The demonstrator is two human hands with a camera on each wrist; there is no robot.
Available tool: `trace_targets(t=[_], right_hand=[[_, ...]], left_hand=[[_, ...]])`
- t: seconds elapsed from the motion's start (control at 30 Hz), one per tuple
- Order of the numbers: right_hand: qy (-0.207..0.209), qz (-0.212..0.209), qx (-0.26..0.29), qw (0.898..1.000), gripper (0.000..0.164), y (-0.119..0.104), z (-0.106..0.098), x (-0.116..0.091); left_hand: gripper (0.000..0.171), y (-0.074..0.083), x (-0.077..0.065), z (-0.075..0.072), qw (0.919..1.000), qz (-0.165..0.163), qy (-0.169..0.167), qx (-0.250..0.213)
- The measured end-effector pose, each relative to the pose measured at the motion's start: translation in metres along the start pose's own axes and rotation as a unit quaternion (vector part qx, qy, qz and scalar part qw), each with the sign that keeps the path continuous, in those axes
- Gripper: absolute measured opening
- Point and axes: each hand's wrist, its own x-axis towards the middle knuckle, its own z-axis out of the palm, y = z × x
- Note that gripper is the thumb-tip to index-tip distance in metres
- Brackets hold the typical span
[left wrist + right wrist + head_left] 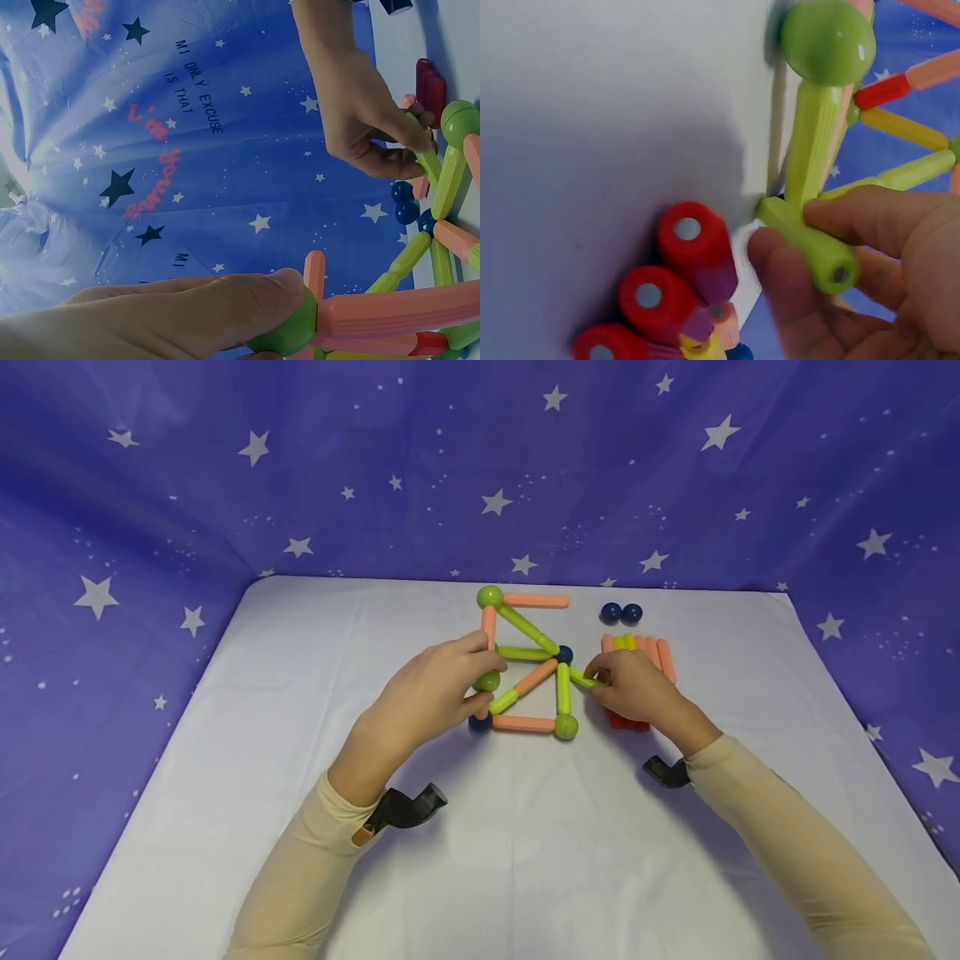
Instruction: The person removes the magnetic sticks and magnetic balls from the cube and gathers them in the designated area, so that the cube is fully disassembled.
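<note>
Head view: right hand (637, 683) before rods (666, 660), balls (632, 613) beyond.

Lime stick (802, 238); green ball (489, 682); navy balls (611, 612); violet-blue backdrop (435, 468), white-starred.

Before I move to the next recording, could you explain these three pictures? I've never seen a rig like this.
There is no machine here, only a person's bare hands. The head picture comes from a camera worn on the head, looking down; the other two come from cameras worn on each wrist. On the white surface is a structure of rods and balls. Two loose dark blue balls and a bunch of rods lie on its right. The left hand grips a green ball in the structure. The right hand pinches a yellow-green rod, its far end at or near the structure's middle ball.
</note>
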Motion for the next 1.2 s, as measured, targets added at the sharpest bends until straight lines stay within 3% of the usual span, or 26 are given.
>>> trace_targets(t=[0.17,0.3,0.57,0.77,0.9,1.07,1.2], right_hand=[[-0.002,-0.002,-0.027,1.000,0.019,-0.001,0.004,-0.010],[0.003,0.016,-0.018,1.000,0.016,-0.002,0.004,-0.026],[0.070,0.059,0.026,0.995,0.019,0.014,-0.006,-0.049],[0.120,0.162,0.090,0.975,0.036,0.054,-0.021,-0.051],[0.139,0.230,0.088,0.959,0.044,0.083,-0.028,-0.045],[0.111,0.285,0.082,0.948,0.046,0.109,-0.027,-0.032],[0.074,0.312,0.084,0.944,0.044,0.117,-0.024,-0.023]], left_hand=[[0.028,-0.001,0.000,0.002,1.0000,0.002,0.001,0.004],[0.026,-0.001,0.000,0.002,0.9999,0.007,-0.002,0.011],[0.025,0.000,-0.003,-0.005,0.9997,0.005,-0.004,0.024],[0.026,0.002,-0.002,-0.007,0.9997,0.003,-0.011,0.023],[0.025,0.002,-0.002,-0.006,0.9997,0.004,-0.012,0.020],[0.025,0.002,-0.002,-0.004,0.9997,0.005,-0.015,0.018],[0.023,0.002,-0.002,-0.002,0.9997,0.009,-0.017,0.019]])
